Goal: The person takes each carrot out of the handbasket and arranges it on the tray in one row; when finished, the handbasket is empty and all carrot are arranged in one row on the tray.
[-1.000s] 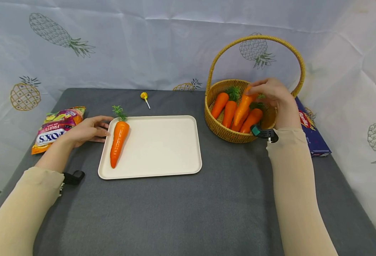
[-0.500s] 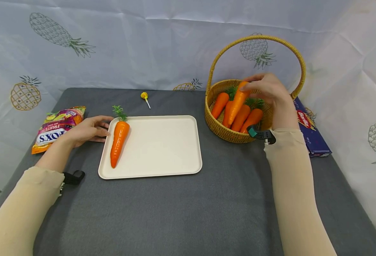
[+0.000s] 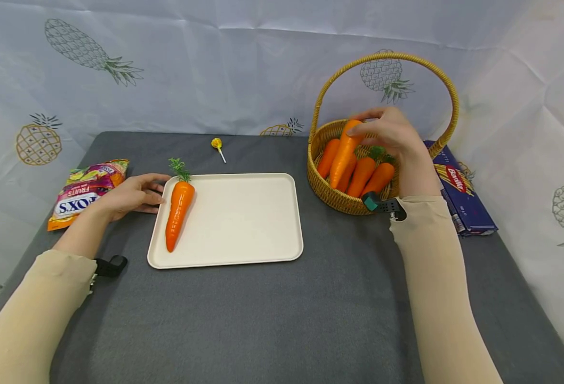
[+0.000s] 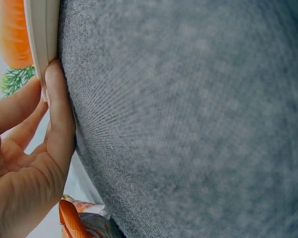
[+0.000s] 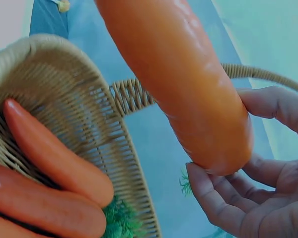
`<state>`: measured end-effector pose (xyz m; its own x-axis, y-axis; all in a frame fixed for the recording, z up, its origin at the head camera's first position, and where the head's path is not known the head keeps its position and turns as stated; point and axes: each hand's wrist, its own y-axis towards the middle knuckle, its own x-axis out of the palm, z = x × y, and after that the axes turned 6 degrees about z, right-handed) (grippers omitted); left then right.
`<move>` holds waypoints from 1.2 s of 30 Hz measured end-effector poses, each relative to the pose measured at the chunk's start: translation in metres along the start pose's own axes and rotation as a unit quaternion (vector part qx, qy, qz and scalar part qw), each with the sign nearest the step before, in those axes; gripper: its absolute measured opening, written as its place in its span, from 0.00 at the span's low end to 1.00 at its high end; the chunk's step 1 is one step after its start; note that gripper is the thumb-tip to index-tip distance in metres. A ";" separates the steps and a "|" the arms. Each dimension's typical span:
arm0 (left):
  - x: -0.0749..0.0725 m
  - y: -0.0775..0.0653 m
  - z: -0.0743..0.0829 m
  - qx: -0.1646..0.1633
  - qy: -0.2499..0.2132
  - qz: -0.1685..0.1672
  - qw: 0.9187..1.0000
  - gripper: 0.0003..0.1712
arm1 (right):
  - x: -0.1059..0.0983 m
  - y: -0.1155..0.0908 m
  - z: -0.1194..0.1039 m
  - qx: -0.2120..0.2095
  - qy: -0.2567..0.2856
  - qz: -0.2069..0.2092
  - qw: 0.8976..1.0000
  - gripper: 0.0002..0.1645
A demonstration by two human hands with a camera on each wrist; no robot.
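Observation:
In my right hand (image 3: 391, 132) an orange carrot (image 3: 342, 160) is pinched near its thick end, tip pointing down over the wicker basket (image 3: 332, 198). The right wrist view shows thumb and fingers on either side of this carrot (image 5: 188, 94), with other carrots (image 5: 54, 148) lying in the basket beneath. At the left, my left hand (image 3: 135, 198) holds the edge of a cream tray (image 3: 243, 218); in the left wrist view its fingers (image 4: 59, 109) grip the rim from both faces. Along the tray's left side lies one carrot (image 3: 179, 213) with a green top.
A bag of Fox's sweets (image 3: 87, 192) lies behind my left forearm. Beyond the tray is a yellow lollipop (image 3: 217, 145). A blue Barilla pasta box (image 3: 469, 197) sits right of the basket, whose tall handle (image 3: 387, 56) arches over my right hand.
My right hand has moved left and slightly up within the basket's handle, carrying the carrot with it. More of the pasta box shows. The left hand and tray have stayed still.

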<state>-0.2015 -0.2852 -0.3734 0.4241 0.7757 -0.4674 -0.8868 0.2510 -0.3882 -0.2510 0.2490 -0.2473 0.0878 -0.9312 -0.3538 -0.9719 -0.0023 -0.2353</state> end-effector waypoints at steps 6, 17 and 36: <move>0.000 0.000 0.001 0.000 0.003 0.000 1.000 0.36 | 0.013 -0.004 -0.005 -0.009 -0.003 -0.003 1.000 0.36; -0.001 0.001 0.000 -0.001 0.001 -0.002 1.000 0.36 | 0.043 -0.011 -0.011 -0.044 -0.041 -0.030 0.998 0.31; -0.001 -0.001 0.001 -0.001 -0.001 -0.001 1.000 0.36 | 0.115 -0.014 -0.008 -0.105 -0.027 -0.063 0.992 0.28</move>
<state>-0.2016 -0.2852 -0.3718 0.4255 0.7764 -0.4649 -0.8855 0.2513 -0.3909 -0.2290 0.1391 -0.2772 0.2186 -0.8973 -0.3835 -0.9758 -0.1997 -0.0891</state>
